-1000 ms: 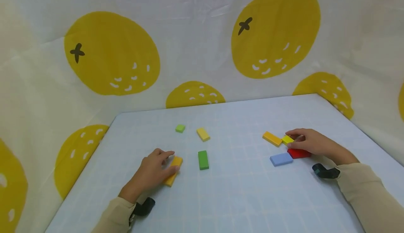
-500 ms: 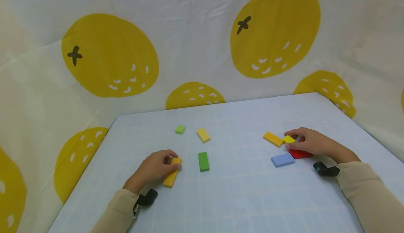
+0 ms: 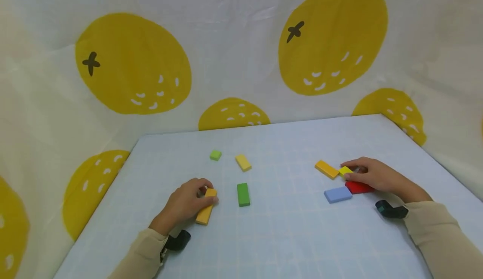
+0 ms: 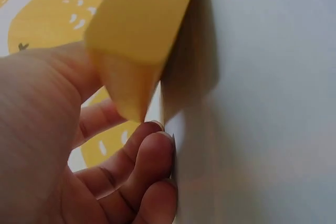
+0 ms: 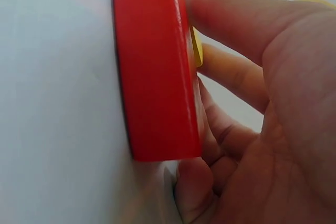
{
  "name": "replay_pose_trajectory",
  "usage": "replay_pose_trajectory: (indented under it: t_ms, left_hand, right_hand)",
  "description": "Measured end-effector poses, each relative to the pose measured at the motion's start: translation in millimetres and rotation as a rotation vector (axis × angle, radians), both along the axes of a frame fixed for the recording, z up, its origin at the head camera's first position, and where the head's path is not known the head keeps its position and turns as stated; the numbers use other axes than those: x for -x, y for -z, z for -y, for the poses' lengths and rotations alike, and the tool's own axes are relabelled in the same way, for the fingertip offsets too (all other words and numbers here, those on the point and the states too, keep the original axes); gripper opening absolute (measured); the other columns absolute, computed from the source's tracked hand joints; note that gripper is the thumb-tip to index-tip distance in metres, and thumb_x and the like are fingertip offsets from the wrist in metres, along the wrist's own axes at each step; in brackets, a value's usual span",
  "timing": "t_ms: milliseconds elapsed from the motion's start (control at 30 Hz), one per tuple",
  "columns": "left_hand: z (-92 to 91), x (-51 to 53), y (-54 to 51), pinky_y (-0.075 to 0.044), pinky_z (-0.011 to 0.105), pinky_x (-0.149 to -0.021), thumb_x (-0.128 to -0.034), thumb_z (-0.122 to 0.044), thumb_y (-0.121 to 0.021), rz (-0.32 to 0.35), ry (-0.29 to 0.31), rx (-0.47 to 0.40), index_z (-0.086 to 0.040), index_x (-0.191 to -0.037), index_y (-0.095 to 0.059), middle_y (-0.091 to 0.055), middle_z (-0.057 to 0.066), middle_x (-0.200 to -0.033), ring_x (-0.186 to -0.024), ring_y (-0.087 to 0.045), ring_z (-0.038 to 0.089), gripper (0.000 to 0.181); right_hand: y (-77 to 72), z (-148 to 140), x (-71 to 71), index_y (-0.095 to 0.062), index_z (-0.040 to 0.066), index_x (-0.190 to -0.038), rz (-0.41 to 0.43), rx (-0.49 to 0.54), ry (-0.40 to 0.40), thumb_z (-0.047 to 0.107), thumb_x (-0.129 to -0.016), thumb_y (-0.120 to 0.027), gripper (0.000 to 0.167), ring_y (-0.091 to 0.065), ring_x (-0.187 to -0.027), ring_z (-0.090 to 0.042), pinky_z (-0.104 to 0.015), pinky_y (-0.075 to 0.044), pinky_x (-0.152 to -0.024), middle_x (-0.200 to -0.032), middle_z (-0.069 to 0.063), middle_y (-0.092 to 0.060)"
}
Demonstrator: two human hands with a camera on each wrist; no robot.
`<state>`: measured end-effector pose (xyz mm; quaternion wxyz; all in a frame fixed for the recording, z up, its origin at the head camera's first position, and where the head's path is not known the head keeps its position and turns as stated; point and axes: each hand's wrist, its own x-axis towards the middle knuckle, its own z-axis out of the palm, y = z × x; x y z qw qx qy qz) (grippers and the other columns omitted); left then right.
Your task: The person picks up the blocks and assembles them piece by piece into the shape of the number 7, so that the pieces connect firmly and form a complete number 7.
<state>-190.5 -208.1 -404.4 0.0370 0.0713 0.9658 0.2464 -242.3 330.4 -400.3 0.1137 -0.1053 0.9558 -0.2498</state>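
Note:
My left hand (image 3: 184,201) pinches the far end of an orange rectangular block (image 3: 204,215) between thumb and fingers. Seen from the left wrist, that block (image 4: 144,19) casts a shadow on the table beside it, and the other fingertips curl below it. On the right side, my right hand (image 3: 381,178) holds a small yellow block (image 3: 345,170) between thumb and index finger. Directly under that hand lies a red block (image 3: 357,187), which hides most of the yellow block (image 5: 198,51) in the right wrist view.
A blue block (image 3: 338,195) lies against the red one, and another orange block (image 3: 326,169) is beside the yellow one. Nearer the middle are a green block (image 3: 243,194), a pale yellow block (image 3: 243,162) and a small light green block (image 3: 216,155). A fruit-patterned curtain (image 3: 234,61) borders the table.
My left fingers have come down and closed with the thumb on the orange block. My right hand stays almost in place; the yellow block has shifted slightly between its fingers.

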Motion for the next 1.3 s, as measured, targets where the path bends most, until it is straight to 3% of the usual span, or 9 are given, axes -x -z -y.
replay_pose_trajectory:
  t_ms: [300,433,833,1067,1300]
  left_hand:
    - [-3.8,0.9,0.8,-0.047,0.031,-0.065,-0.0840,-0.041,-0.081,-0.014,-0.007,-0.060,-0.026,-0.110,-0.068,-0.059,-0.007,-0.088,-0.077,-0.054,0.013,0.032]
    - [-2.4,0.5,0.3,-0.046,0.031,-0.064,-0.0851,-0.037,-0.081,-0.009,-0.013,-0.118,-0.023,-0.110,-0.068,-0.059,-0.005,-0.089,-0.076,-0.054,0.014,0.031]
    - [2.0,1.7,4.9,-0.048,0.033,-0.074,-0.0912,-0.038,-0.074,0.037,-0.046,-0.280,-0.026,-0.122,-0.068,-0.063,0.001,-0.110,-0.092,-0.057,0.018,0.034]
    - [1.6,6.2,5.0,-0.050,0.032,-0.076,-0.0938,-0.035,-0.072,0.099,-0.058,-0.349,-0.027,-0.127,-0.066,-0.062,0.003,-0.116,-0.094,-0.057,0.021,0.035]
    - [1.6,3.6,5.2,-0.050,0.033,-0.076,-0.0952,-0.028,-0.071,0.101,-0.046,-0.397,-0.022,-0.128,-0.066,-0.061,0.006,-0.116,-0.095,-0.059,0.021,0.034]
  right_hand:
    - [-0.1,1.0,1.4,-0.058,0.009,-0.139,0.000,0.014,0.010,0.056,-0.090,-0.067,0.068,-0.052,-0.102,-0.031,-0.041,-0.054,-0.079,-0.129,-0.022,-0.055]
    - [-0.5,0.9,0.3,-0.059,0.009,-0.139,-0.005,0.017,0.013,0.057,-0.089,-0.068,0.069,-0.052,-0.100,-0.030,-0.036,-0.053,-0.076,-0.127,-0.021,-0.056]
    - [3.6,0.3,1.9,-0.059,0.009,-0.138,-0.022,0.009,0.018,0.057,-0.090,-0.067,0.069,-0.053,-0.098,-0.029,-0.032,-0.051,-0.073,-0.126,-0.021,-0.057]
    - [1.9,-0.7,0.8,-0.057,0.006,-0.139,-0.022,0.002,0.015,0.056,-0.091,-0.066,0.070,-0.053,-0.100,-0.032,-0.039,-0.054,-0.076,-0.128,-0.023,-0.056]
    - [1.0,0.9,2.5,-0.058,0.006,-0.139,-0.027,-0.004,0.009,0.056,-0.091,-0.066,0.069,-0.054,-0.101,-0.032,-0.042,-0.055,-0.079,-0.128,-0.023,-0.056]
